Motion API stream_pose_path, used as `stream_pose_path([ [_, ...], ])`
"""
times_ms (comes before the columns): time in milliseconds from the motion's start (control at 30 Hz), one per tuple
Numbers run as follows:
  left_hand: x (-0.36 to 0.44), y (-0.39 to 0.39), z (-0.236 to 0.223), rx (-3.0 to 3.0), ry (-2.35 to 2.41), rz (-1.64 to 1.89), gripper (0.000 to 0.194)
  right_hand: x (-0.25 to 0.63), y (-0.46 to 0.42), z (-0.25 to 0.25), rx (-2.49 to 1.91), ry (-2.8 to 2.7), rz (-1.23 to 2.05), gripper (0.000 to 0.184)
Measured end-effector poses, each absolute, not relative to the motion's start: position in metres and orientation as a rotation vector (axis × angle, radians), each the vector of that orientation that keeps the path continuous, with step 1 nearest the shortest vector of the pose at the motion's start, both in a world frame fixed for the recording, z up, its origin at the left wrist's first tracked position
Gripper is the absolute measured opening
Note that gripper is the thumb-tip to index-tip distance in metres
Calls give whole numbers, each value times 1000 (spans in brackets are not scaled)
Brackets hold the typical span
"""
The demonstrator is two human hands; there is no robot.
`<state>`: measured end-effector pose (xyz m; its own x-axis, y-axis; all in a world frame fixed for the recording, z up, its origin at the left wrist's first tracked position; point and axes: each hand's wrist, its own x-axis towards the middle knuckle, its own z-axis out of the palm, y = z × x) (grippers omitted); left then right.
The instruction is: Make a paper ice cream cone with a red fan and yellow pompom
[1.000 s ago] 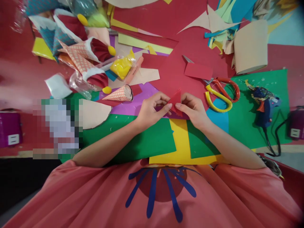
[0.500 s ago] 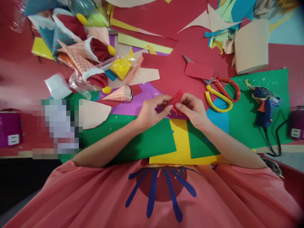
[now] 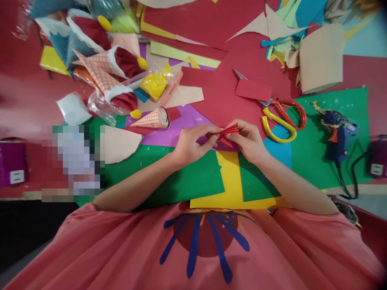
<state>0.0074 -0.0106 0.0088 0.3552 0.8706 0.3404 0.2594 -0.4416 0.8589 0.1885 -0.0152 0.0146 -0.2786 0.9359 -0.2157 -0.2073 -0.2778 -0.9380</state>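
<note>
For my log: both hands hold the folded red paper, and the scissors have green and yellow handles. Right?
Not quite: in the head view, the scissors have red and yellow handles. The left hand and right hand hold the folded red paper.

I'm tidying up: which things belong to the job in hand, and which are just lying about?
Likely in use:
pleated red paper, between left fingers and right fingers

Seemingly idle:
red-and-yellow-handled metal scissors
blue corded glue gun
orange-checked paper cone

Right of the scissors (image 3: pixel 267 113), a green sheet (image 3: pixel 310 157) gives passage until the glue gun (image 3: pixel 338 141); behind-right, a beige cylinder (image 3: pixel 322 60) blocks.
</note>
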Motion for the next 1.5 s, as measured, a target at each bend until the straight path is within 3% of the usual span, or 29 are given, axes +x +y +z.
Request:
stream_pose_path([
  [233,2,-8,11,2168,879,1144,17,189,-16,13,-1014,-995,1771,30],
  [367,4,-9,10,1932,939,1090,15,189,-16,13,-1029,-991,1734,31],
  [733,12,-2,10,1333,933,1107,36,188,-19,5,-1049,-1050,1630,26],
  [1200,11,-1,9,1175,880,1119,32,184,-18,12,-1020,-922,1728,31],
  [1500,11,0,4,1162,788,1121,26,188,-18,7,-984,-1009,1641,18],
])
